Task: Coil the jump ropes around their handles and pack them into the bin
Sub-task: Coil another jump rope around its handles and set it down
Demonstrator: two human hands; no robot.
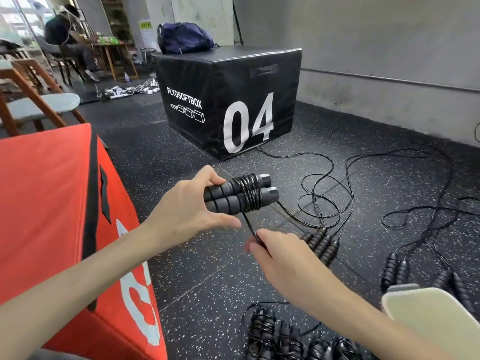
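Observation:
My left hand (189, 206) grips a pair of grey jump rope handles (228, 197) held side by side, with several turns of black rope (250, 194) wound around them. My right hand (275, 255) pinches the free length of that rope just below the handles, pulled taut. On the floor to the right lie more handle pairs (322, 244) with loose, tangled ropes (324, 193). Several coiled jump ropes (262, 331) lie on the floor at the bottom. No bin is clearly in view.
A red plyo box (52, 216) stands at my left. A black plyo box marked 04 (233, 100) stands ahead with a dark bag (181, 38) on top. A pale object (428, 315) sits at the lower right. A person sits by chairs at the far left.

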